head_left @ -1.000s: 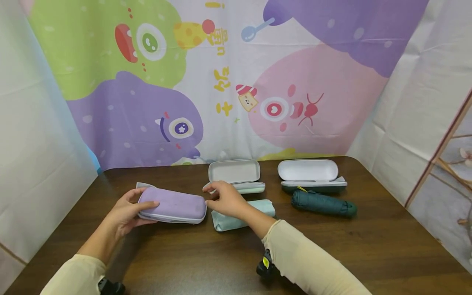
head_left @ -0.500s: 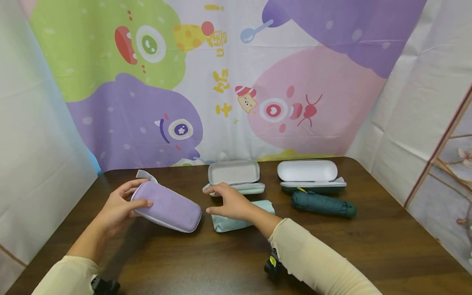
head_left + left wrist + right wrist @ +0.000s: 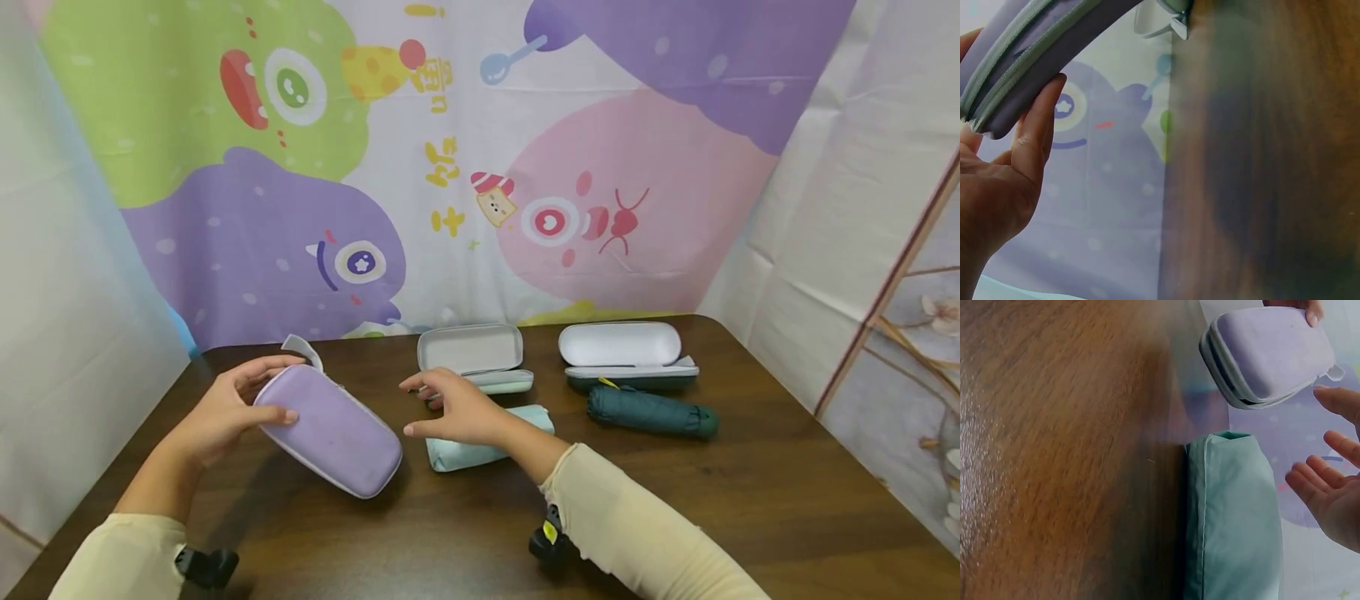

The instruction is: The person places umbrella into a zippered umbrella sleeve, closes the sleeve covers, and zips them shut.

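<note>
A lilac hard zip case is held at its far-left end by my left hand, thumb on top and fingers behind. It tilts above the table, near end to the right, with a grey strap sticking up. Two zipper edges with a dark gap between them show on the case in the left wrist view. My right hand holds nothing; its fingers are spread, apart from the case. Below it lies a mint fabric bundle, partly hidden by the hand in the head view.
Behind the right hand stands an opened case with a grey lid. Farther right is another opened case with a white lid. A dark green folded umbrella lies before it. A printed curtain hangs behind the brown table.
My left hand has swung the lilac case so its right end points nearer to me, away from my right hand. The right hand's fingers have spread a little and stay over the mint bundle.
</note>
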The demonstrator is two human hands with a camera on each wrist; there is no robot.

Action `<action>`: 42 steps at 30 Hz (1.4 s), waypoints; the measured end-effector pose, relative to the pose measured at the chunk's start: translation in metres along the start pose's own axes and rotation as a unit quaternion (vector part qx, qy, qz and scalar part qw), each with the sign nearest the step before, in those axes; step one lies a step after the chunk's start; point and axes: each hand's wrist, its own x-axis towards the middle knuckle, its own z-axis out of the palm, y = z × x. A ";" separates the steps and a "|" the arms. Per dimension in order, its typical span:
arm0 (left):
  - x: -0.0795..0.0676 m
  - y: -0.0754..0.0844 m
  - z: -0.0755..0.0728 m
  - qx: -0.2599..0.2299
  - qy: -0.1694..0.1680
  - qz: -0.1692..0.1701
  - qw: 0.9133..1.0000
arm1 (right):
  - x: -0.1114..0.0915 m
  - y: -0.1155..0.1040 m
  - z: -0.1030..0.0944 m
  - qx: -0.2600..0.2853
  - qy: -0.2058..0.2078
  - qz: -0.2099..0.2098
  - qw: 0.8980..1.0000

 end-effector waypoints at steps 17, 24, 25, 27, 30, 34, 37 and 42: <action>0.029 0.021 0.010 -0.058 -0.109 0.057 0.991 | -0.003 -0.017 0.016 0.234 -0.043 0.090 0.967; 0.042 0.017 0.021 -0.099 -0.138 0.068 0.983 | -0.011 -0.021 0.028 0.359 -0.022 0.105 0.927; 0.043 0.015 0.022 -0.107 -0.137 0.062 0.983 | -0.013 -0.021 0.030 0.378 -0.014 0.105 0.920; 0.046 0.013 0.027 -0.129 -0.129 0.052 0.982 | -0.017 -0.021 0.034 0.409 0.006 0.105 0.907; 0.048 0.010 0.037 -0.176 -0.111 0.043 0.977 | -0.021 -0.020 0.039 0.431 0.034 0.104 0.896; 0.049 0.007 0.055 -0.244 -0.044 0.024 0.969 | -0.024 -0.019 0.043 0.436 0.075 0.104 0.891; 0.047 0.006 0.067 -0.291 0.012 -0.007 0.957 | -0.024 -0.018 0.044 0.425 0.106 0.097 0.893; 0.041 0.000 0.079 -0.321 0.011 -0.062 0.945 | -0.025 -0.015 0.045 0.394 0.149 0.071 0.904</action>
